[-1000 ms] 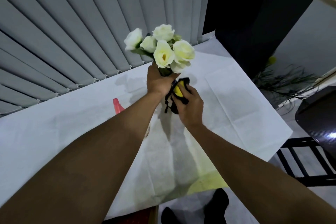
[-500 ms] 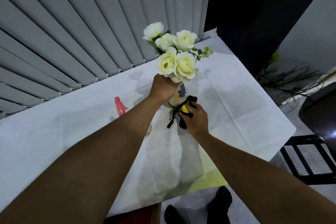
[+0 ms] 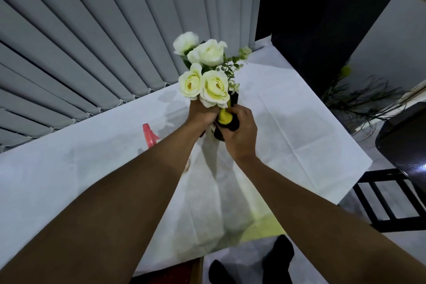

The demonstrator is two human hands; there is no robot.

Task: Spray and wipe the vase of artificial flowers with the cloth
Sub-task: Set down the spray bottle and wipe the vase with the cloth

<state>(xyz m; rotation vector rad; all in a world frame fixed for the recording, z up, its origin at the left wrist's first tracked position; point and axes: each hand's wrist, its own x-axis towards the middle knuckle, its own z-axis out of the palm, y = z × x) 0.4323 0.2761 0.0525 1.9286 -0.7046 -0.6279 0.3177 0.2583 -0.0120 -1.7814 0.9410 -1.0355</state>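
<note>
Left hand: fist wrapped tight around the neck of the vase, right under the flowers. Vase body almost fully hidden by both hands; only a pale sliver shows below the left fist.

Right hand: fingers curled closed over a black and yellow cloth, pressing it against the right side of the vase, touching the left hand's knuckles. A bit of cloth sticks up past the fingers toward the blooms.

Vase is held up above the middle of the table, over the white tablecloth; cannot tell if its base touches the surface. Long axis roughly vertical in frame, flower end pointing up and away from the camera toward the blinds, bottom end toward the person. Two open white blooms face the camera, two more sit behind them, small green sprigs off to the right.

Spray bottle: only the pink nozzle visible, on the table just left of the left forearm, rest hidden behind the arm.
</note>
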